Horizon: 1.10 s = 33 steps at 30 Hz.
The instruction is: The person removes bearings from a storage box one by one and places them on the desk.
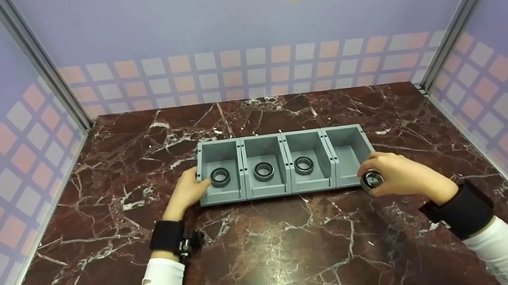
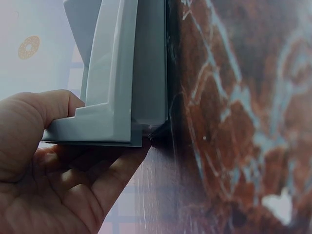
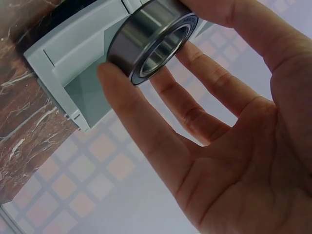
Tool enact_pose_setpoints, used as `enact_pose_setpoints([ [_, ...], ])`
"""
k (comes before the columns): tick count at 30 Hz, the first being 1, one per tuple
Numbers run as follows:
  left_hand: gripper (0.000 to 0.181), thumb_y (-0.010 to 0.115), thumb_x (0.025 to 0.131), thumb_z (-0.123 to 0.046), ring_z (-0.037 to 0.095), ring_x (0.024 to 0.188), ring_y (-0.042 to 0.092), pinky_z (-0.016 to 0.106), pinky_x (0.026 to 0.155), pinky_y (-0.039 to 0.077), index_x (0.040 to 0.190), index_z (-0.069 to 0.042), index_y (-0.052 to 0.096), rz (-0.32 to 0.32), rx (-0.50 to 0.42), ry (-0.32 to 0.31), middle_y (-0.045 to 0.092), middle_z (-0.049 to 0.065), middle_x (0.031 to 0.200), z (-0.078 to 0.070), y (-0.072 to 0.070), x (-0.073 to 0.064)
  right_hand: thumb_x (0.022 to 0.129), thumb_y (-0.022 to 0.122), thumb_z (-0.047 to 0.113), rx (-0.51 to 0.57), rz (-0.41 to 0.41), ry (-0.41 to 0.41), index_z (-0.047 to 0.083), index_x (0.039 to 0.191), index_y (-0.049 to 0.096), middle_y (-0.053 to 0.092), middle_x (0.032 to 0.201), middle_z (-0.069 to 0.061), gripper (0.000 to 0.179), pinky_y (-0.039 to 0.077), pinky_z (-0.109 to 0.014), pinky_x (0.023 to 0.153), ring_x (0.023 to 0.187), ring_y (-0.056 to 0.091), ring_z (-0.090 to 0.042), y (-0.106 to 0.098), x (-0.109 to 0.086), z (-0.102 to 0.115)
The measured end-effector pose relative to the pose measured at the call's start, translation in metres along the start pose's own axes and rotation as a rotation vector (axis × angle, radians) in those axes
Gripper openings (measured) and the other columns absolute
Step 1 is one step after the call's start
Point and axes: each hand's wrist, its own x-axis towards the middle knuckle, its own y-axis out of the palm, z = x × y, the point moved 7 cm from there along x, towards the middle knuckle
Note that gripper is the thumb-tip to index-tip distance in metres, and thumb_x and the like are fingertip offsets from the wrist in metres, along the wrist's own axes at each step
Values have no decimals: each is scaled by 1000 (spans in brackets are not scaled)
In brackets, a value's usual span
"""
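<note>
A row of joined grey bins [image 1: 268,190] stands on the dark red marbled table. One ball bearing lies in each of the three left compartments: the leftmost bearing [image 1: 220,177], the second bearing [image 1: 264,171] and the third bearing [image 1: 304,165]. My left hand [image 1: 187,189] grips the left end wall of the bins, thumb over the rim and fingers outside, as the left wrist view also shows. My right hand [image 1: 393,174] pinches another ball bearing [image 3: 149,40] between thumb and fingers, at the front right corner of the rightmost compartment [image 1: 348,149]. No bearing shows in that compartment.
Marbled tabletop [image 1: 269,258] extends in front of the bins and to both sides. Purple walls with a pink and white checker band [image 1: 256,56] enclose the back and sides, with metal posts [image 1: 44,62] at the corners.
</note>
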Motion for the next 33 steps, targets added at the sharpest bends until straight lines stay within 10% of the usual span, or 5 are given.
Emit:
enact_pose_setpoints([
  [5,59,55,101,-7,8,53,43,35,75,43,150,19,35,37,5,-32,61,37,123,2,2,0,81,79,1,0,7,8,4,114,73,62,113,-14,34,50,-47,80,95,63,-33,6,-4,1],
  [13,56,57,99,-6,8,50,42,28,61,38,148,16,41,24,7,-25,59,6,73,2,2,0,83,80,3,15,22,6,2,116,72,61,111,-12,33,51,-43,77,92,62,-29,16,-11,1],
  [27,54,55,99,-6,10,53,41,35,72,42,147,16,43,17,18,-19,67,26,101,3,1,0,88,76,2,21,37,18,5,118,71,61,124,-19,30,51,-48,88,110,62,-40,30,-20,6],
  [33,54,55,101,-6,7,45,31,28,56,34,149,15,41,40,-10,-26,38,-4,56,3,3,0,84,78,2,-5,10,-22,8,113,73,63,113,-9,30,49,-49,86,101,62,-33,34,-23,6],
])
